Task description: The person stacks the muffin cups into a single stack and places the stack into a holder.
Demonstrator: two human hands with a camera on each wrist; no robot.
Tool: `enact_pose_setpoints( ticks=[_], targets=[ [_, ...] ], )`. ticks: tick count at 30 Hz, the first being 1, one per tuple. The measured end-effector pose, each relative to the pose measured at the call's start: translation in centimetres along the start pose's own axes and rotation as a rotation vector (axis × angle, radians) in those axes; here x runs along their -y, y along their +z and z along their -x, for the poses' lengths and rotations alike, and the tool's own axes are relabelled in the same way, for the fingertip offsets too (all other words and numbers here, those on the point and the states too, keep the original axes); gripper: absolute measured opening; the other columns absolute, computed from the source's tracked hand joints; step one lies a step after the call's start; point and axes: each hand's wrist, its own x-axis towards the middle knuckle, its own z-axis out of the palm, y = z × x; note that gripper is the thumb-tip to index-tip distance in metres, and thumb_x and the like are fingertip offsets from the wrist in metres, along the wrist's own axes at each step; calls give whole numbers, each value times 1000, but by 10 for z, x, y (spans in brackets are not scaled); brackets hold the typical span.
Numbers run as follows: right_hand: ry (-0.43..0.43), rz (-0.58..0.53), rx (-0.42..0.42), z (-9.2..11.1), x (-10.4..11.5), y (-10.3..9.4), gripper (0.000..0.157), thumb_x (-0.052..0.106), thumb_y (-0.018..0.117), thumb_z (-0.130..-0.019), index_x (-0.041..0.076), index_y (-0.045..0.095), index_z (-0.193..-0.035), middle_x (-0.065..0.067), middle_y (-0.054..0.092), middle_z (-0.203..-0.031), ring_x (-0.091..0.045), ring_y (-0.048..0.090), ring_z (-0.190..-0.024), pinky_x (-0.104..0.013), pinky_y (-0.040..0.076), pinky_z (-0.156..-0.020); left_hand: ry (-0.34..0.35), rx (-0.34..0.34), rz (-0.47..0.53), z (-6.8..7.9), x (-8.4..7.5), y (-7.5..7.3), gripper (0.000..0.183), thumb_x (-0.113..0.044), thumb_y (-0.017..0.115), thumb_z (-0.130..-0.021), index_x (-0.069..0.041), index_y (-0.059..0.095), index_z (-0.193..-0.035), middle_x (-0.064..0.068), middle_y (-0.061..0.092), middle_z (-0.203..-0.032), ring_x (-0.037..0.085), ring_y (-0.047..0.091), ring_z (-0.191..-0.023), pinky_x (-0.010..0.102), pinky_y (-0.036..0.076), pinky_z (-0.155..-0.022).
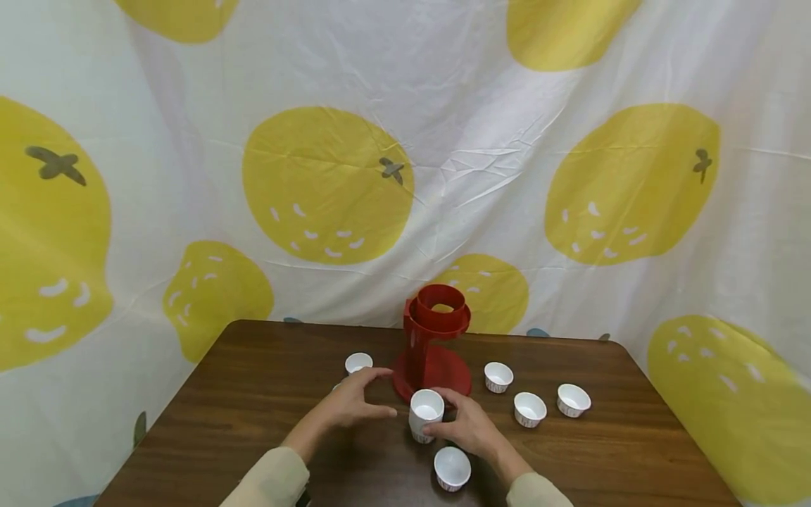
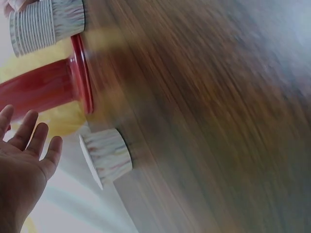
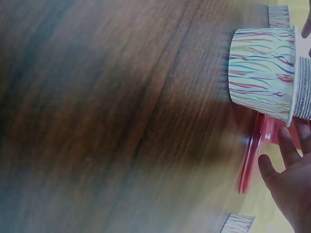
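My right hand (image 1: 467, 421) has its thumb and fingers round the right side of a stack of white paper baking cups (image 1: 426, 412). In the left wrist view the stack (image 2: 33, 30) shows many nested rims and a coloured streaky pattern at its bottom. My left hand (image 1: 351, 403) is apart from the stack on its left, fingers spread and holding nothing. A single baking cup (image 1: 453, 468) stands nearer to me, in front of the stack; its wavy coloured stripes show in the right wrist view. Right behind the stack is a red plastic stand (image 1: 415, 359) with a ring-shaped top.
Three separate baking cups stand to the right: one cup (image 1: 498, 378) near the stand, another cup (image 1: 529, 411), and a third cup (image 1: 573, 401). Beyond my left hand is a further cup (image 1: 359, 362). A lemon-print cloth (image 1: 443, 211) hangs behind the brown wooden table (image 1: 253, 422).
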Motion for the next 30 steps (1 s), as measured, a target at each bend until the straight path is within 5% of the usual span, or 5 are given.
enact_pose_setpoints(
  ticks=[14,21,30],
  targets=[
    [0,23,-21,0,0,0,64,30,87,-76,7,61,-130,-1,69,-107,-25,63,-103,-46,48,-89,-82,-120,71,8,6,-22,70,-28,85,-78,-3,56,-135,17,57,-133,38,53,-120,56,40,-100],
    [7,15,-18,-1,-3,0,64,29,87,-76,6,61,-130,-2,69,-108,-25,63,-104,-46,47,-90,-84,-149,130,13,15,-33,68,-20,83,-81,5,52,-136,26,54,-134,45,50,-123,59,38,-103],
    [21,24,-14,1,-2,1,64,28,87,-76,5,61,-131,-2,69,-108,-23,63,-102,-44,47,-88,-116,-185,18,23,34,-43,70,-24,84,-80,7,52,-135,24,54,-136,44,46,-129,57,36,-105]
  ],
)
